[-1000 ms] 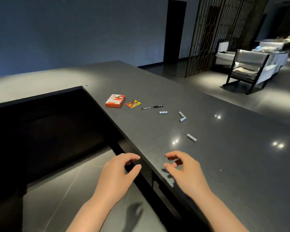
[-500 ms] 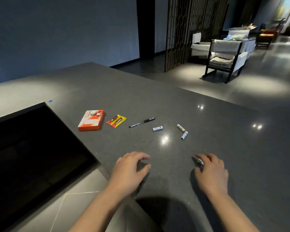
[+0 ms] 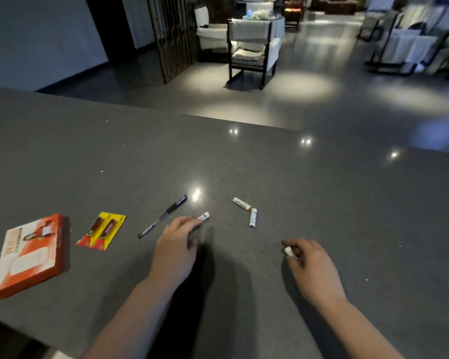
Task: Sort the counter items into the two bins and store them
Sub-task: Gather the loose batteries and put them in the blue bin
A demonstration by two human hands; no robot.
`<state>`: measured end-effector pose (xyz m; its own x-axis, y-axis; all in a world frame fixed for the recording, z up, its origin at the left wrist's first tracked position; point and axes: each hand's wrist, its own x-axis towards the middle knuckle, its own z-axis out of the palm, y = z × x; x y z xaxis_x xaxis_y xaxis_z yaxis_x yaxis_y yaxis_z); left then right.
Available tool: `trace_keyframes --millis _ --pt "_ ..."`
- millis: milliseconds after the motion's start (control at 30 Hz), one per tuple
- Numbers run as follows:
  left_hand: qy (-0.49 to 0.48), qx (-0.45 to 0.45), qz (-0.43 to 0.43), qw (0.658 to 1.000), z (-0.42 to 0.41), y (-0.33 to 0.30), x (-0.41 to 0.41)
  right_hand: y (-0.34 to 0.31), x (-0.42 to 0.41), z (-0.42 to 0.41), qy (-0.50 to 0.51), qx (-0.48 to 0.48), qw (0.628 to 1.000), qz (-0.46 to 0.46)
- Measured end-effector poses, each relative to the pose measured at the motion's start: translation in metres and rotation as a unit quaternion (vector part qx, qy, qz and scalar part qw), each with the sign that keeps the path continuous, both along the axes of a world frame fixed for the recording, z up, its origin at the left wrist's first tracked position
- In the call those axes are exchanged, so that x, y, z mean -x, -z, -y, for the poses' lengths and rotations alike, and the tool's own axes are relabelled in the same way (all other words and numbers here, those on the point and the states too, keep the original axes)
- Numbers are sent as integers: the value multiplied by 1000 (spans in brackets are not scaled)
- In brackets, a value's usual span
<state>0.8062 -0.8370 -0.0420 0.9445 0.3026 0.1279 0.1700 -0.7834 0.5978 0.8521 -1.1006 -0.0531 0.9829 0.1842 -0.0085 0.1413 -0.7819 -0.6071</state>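
Note:
On the dark grey counter (image 3: 322,193) lie an orange and white box (image 3: 29,255), a yellow and red battery pack (image 3: 101,230), a black pen (image 3: 163,215) and several loose white batteries. My left hand (image 3: 175,248) reaches over one white battery (image 3: 204,216), fingertips touching its near end. My right hand (image 3: 309,265) is closed around another white battery (image 3: 288,251), whose end sticks out by the thumb. Two more white batteries (image 3: 246,211) lie end to end between and beyond the hands. No bins are in view.
The counter's far edge (image 3: 244,121) runs across the middle of the view. Beyond it are a shiny floor, a dark-framed white armchair (image 3: 252,47), a lattice screen (image 3: 171,35) and more chairs at the far right. The near counter edge is at the lower left.
The view has swung right and closer over the counter. My left hand moved forward to the battery beside the pen. My right hand closed on the nearest battery and lifted its end.

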Motion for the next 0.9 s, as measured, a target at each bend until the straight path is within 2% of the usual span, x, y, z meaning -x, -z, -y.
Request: trace_keyframes --millis 167,267,433,533,700,800,900 --pt "186 -62 -101 975 -44 9 -44 -9 -38 -41 91 -87 992 -24" --pt "277 -86 -102 952 -62 15 -60 -12 -59 -61 137 -107 984 -45" --pt "349 -58 -94 931 -76 11 -84 -4 -70 -79 162 -84 980 -79" --pt "341 -22 -82 936 -74 12 -94 2 -70 -80 168 -54 982 -73" --pt "219 72 -7 973 -33 18 -110 3 -65 -78 127 -15 992 -23" --pt "176 104 22 979 -11 22 -117 -3 -64 -68 17 14 1000 16" --pt "154 92 35 983 1 28 -124 -4 -70 -60 -86 63 994 16"
